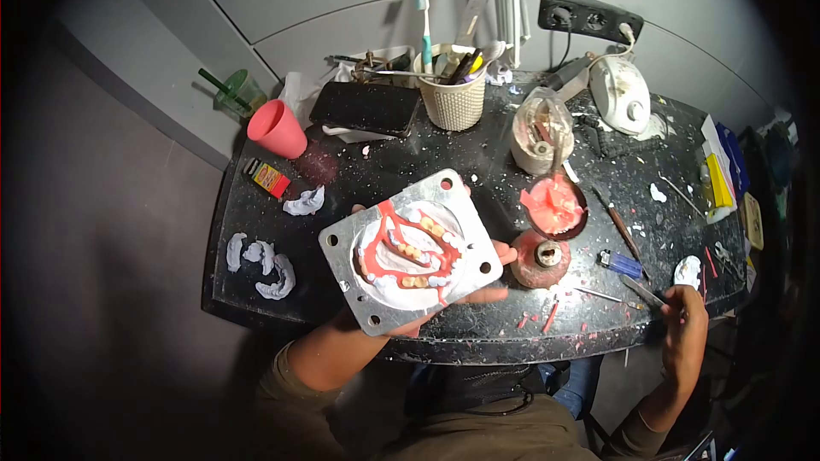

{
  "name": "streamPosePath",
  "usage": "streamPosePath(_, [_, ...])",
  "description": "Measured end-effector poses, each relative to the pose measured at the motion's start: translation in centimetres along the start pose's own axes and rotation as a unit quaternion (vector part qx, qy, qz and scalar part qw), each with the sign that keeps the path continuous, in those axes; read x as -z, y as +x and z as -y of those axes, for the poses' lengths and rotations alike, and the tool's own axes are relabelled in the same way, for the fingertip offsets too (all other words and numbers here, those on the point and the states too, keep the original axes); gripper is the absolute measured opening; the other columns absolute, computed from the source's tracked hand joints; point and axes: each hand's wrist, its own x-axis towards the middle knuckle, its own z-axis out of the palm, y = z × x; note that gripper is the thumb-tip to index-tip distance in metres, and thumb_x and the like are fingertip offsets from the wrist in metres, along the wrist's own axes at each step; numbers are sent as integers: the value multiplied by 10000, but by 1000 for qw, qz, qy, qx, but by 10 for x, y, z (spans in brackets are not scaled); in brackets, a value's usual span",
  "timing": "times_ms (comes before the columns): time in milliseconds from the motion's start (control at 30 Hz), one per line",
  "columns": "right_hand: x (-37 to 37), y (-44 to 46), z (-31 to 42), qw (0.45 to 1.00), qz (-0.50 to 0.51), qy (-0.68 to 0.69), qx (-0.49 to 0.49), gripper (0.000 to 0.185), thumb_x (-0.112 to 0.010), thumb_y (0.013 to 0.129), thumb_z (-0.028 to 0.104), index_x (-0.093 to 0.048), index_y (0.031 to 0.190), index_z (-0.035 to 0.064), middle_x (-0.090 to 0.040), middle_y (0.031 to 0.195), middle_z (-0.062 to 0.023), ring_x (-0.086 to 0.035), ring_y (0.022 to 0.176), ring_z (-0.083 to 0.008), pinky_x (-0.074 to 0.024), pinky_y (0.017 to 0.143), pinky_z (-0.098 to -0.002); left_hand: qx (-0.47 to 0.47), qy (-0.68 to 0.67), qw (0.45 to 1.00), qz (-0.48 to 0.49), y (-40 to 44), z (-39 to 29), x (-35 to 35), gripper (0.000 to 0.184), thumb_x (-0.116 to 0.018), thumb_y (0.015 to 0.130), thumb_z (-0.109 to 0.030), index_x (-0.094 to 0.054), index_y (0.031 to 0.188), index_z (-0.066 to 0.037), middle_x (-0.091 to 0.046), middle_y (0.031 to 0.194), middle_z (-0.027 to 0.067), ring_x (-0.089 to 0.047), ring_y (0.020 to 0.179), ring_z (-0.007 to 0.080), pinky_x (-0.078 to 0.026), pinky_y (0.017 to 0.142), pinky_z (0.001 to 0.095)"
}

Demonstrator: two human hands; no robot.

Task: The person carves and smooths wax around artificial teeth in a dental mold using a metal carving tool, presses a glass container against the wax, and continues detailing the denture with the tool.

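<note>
At the centre of the frame, our left hand (504,253) supports a square metal plate (346,260) with holes near its corners, bearing teeth set in red material on a white base. At lower right, our right hand (686,316) touches a slim tool (645,292) beside a blue lighter (621,264). At upper left stands a pink cup (278,130); at upper centre, a toothbrush (424,30) rises from a woven-look holder (453,107).

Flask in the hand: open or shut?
Open: the flask has no lid on, and its plaster, red wax and teeth lie exposed.
</note>
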Motion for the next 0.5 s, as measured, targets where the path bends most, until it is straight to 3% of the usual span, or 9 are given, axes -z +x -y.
streamPosePath(33, [1, -2, 3, 999, -3, 26, -26, 175, -571, 867, -173, -606, 983, -46, -558, 875, -141, -586, 768, -270, -487, 714, -365, -7, -93, 992, 83, -1, 1, 5, 800, -318, 1084, -641, -132, 1722, -194, -258, 1680, 366, -174, 1588, 546, -132, 1227, 804])
streamPosePath(67, [7, -3, -15, 999, 21, 12, 21, 210, -518, 900, -191, -613, 1023, -50, -560, 901, -109, -578, 760, -181, -505, 671, -300, -6, -110, 993, 33, -1, 0, -1, 955, -437, 1006, -747, -129, 1722, -196, -148, 1720, 349, -119, 1598, 551, -107, 1208, 831])
streamPosePath(100, [10, -3, -21, 999, 25, 8, 21, 210, -518, 900, -191, -613, 1023, -50, -560, 901, -109, -578, 760, -181, -505, 671, -300, -7, -115, 993, 30, 0, -2, -4, 955, -437, 1006, -747, -129, 1722, -196, -148, 1720, 349, -119, 1598, 551, -107, 1208, 831])
streamPosePath(167, [16, 0, -26, 997, 7, 63, 49, 158, -511, 975, -157, -615, 1016, -46, -561, 924, -80, -569, 794, -149, -521, 671, -276, 3, -39, 998, 39, 1, -5, -8, 1204, -591, 843, -870, -126, 1723, -192, -57, 1739, 337, -41, 1599, 565, -86, 1175, 867])
streamPosePath(200, [17, 3, -26, 993, -20, 95, 60, 132, -509, 1047, -90, -613, 995, -29, -554, 955, -43, -561, 827, -122, -540, 663, -263, 0, -238, 971, -16, 1, -2, -11, 1406, -682, 679, -944, -133, 1721, -177, -4, 1738, 343, 6, 1594, 579, -69, 1146, 894])
streamPosePath(300, [19, 3, -31, 951, -41, 305, 27, 76, -570, 1092, 71, -570, 1032, 23, -548, 965, -38, -533, 846, -89, -507, 718, -270, 16, -161, 987, 18, 0, -3, -10, 1414, -687, 710, -910, -117, 1715, -95, -46, 1733, 352, -134, 1582, 571, -57, 1220, 822])
streamPosePath(400, [-12, 3, 17, 884, 8, 459, 87, 179, -646, 1070, 165, -511, 1009, 64, -549, 945, -56, -558, 843, -145, -495, 797, -287, -4, -133, 990, 35, -2, 1, -10, 1412, -688, 721, -899, -120, 1710, -66, -93, 1729, 351, -183, 1572, 569, -89, 1214, 825])
streamPosePath(433, [-29, 0, 40, 893, -20, 434, 118, 212, -665, 1059, 178, -502, 991, 62, -544, 944, -70, -565, 793, -166, -519, 745, -326, 0, -136, 990, 33, -2, 2, -8, 1412, -688, 721, -899, -120, 1710, -66, -93, 1729, 351, -183, 1572, 569, -89, 1214, 825])
streamPosePath(500, [-55, -6, 75, 853, 14, 497, 161, 227, -681, 1050, 178, -513, 976, 45, -576, 893, -84, -580, 687, -170, -544, 653, -331, -29, -106, 993, 30, -3, 6, -4, 1396, -679, 743, -883, -119, 1703, -38, -132, 1719, 354, -200, 1570, 562, -121, 1201, 838])
